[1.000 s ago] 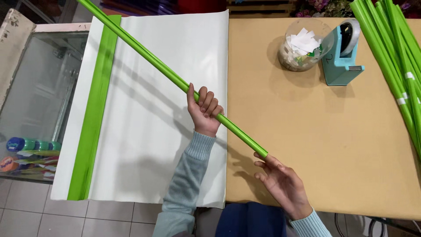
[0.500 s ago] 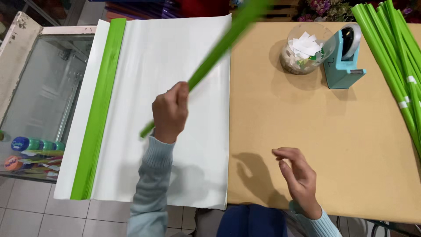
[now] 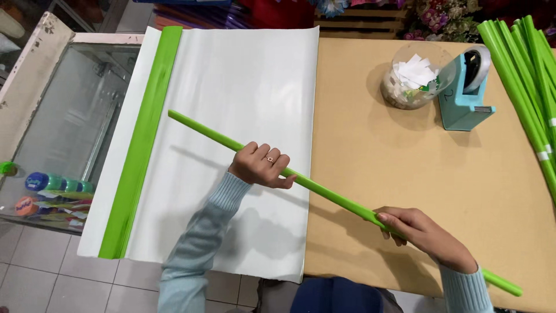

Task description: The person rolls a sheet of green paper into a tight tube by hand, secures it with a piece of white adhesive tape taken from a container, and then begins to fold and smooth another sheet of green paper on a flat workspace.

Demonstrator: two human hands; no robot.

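A long thin green rolled tube (image 3: 324,194) lies slanted above the table, from upper left over the white sheet to the lower right edge. My left hand (image 3: 260,166) grips it near its middle, knuckles up. My right hand (image 3: 423,235) holds it closer to the lower right end. Under the tube spreads a large white paper sheet (image 3: 231,98) with a green band (image 3: 142,145) along its left side.
A brown tabletop (image 3: 370,156) carries a clear bowl of white paper scraps (image 3: 412,82) and a teal tape dispenser (image 3: 466,87). A bundle of green rolled tubes (image 3: 530,81) lies at the right edge. A glass cabinet (image 3: 63,127) stands at left.
The tube swung from pointing up and away in my left hand alone down to a low slant. My right hand, free on the table before, now grips its lower end.
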